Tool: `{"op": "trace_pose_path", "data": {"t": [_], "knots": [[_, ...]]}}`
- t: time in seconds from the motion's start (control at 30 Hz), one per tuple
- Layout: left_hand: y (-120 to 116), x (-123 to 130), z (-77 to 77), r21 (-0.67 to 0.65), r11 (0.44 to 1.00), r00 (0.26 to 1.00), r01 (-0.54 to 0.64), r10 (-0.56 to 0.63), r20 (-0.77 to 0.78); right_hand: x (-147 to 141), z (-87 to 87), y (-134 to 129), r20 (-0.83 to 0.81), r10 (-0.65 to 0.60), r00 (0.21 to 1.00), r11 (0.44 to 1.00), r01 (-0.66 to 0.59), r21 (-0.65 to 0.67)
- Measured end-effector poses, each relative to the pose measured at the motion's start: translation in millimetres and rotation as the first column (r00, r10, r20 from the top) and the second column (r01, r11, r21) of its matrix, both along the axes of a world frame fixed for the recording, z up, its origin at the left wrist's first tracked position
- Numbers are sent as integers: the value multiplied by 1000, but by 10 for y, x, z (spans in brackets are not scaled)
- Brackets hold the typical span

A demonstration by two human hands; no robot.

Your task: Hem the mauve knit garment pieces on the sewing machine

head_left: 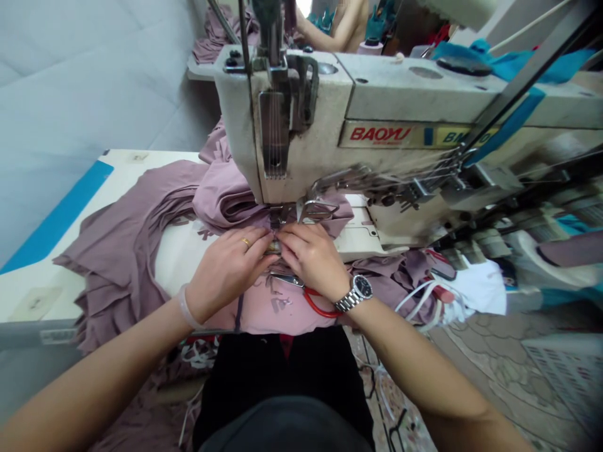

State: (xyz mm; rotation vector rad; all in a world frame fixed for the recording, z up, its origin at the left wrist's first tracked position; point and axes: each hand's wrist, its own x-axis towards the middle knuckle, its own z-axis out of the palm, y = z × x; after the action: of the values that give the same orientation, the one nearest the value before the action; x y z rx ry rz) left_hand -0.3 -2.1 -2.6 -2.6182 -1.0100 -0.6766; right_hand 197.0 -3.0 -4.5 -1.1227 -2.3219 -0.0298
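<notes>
My left hand (230, 260), with a ring and a pale bangle, reaches to the presser foot (277, 216) of a sewing machine (301, 94). Its thumb and fingers close together in a pinch. My right hand (313, 254), wearing a metal watch, meets it from the other side, fingers bent and pressed together. What lies between the fingertips is too small and hidden to make out. Mauve fabric (226, 194) is bunched just behind the fingers, by the foot. Scissors (288, 279) with red handles lie partly under my right hand on a pink surface (264, 307).
A long pile of mauve fabric pieces (122, 251) curves along the left of the white table (61, 292). More mauve cloth (396, 279) and white cords lie to the right. Thread cones (546, 260) stand at far right. Behind the machine shows another person's arm (325, 37).
</notes>
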Motion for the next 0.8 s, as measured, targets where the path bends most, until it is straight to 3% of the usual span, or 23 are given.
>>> {"op": "trace_pose_path", "data": {"t": [0.3,0.4,0.6,0.8], "knots": [[6,-1,0,-17,999,1000,-28,28,-1,-28,-37,130,20,-72,997,997,71,35],[-4,15,-8,-5,1000,1000,-30,30,-1,-1,-37,98,8,-49,999,998,48,29],[-6,21,4,18,999,1000,-30,30,-10,46,65,4,169,-10,986,999,4,35],[-15,71,-28,-12,1000,1000,-20,20,-15,21,16,-43,243,36,969,995,-58,84]]}}
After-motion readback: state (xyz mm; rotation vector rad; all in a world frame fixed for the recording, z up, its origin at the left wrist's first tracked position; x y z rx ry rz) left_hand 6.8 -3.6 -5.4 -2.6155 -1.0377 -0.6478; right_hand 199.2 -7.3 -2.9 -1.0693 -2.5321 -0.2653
